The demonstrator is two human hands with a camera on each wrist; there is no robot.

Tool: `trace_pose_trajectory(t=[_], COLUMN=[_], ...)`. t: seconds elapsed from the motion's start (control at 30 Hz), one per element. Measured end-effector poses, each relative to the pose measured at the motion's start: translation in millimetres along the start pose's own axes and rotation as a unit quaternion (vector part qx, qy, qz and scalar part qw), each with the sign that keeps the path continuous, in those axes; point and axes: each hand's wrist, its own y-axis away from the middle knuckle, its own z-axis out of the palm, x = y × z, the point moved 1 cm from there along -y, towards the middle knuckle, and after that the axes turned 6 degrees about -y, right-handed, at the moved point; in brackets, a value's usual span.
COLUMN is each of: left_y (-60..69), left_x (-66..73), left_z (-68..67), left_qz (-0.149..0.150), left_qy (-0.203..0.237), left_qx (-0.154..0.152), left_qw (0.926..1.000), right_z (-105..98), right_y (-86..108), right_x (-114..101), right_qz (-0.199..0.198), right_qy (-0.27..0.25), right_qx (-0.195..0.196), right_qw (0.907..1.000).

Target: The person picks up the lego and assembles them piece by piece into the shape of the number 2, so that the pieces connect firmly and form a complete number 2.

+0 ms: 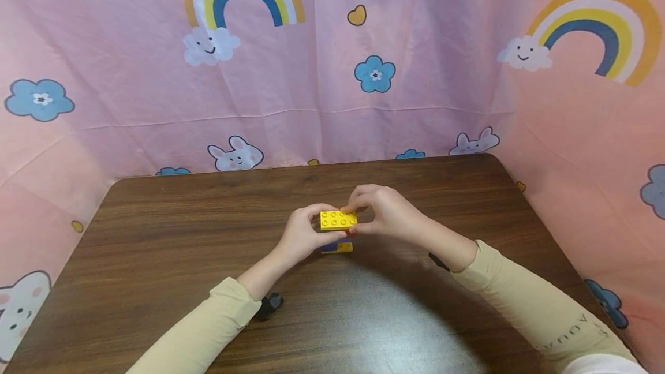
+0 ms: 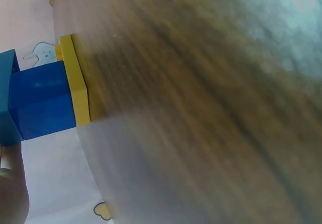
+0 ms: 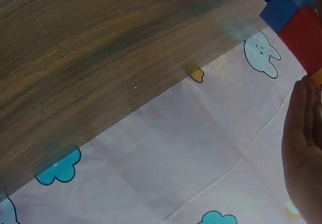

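Observation:
A small stack of toy building bricks stands on the brown table, topped by a yellow eight-stud brick (image 1: 337, 220). Under that come a red brick (image 3: 304, 39), a lighter blue brick (image 3: 286, 8), a dark blue brick (image 2: 43, 100) and a thin yellow base piece (image 2: 76, 83). With thumb in front and fingers behind, my left hand (image 1: 301, 234) grips the upper stack from the left. My right hand (image 1: 391, 212) pinches the top yellow brick at its right end. Fingers cover parts of the stack's middle.
The dark wood-grain table (image 1: 197, 224) reaches back to a pink curtain (image 1: 291, 79) printed with rainbows, clouds and rabbits. Black straps or devices show under both wrists, one a black piece (image 1: 270, 306) by the left cuff.

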Motion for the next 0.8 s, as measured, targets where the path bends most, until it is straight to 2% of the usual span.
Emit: trace_pose_trajectory(t=[0.2,0.47,0.8], left_y=[0.0,-0.5,-0.7], left_x=[1.8,0.0,-1.1], left_z=[-0.5,0.3,1.2], left_qz=[-0.008,-0.001,-0.002], left_qy=[-0.003,0.006,0.009], left_qx=[-0.001,-0.006,-0.006], left_qw=[1.0,1.0,0.9999], right_z=[1.8,3.2,4.2], right_y=[0.2,2.8,5.7], right_x=[0.1,0.2,-0.4], right_qz=[-0.002,-0.012,-0.004], right_qy=[0.013,0.031,0.032], right_qx=[0.006,0.017,0.018], right_qw=[0.9999,0.9993,0.9993])
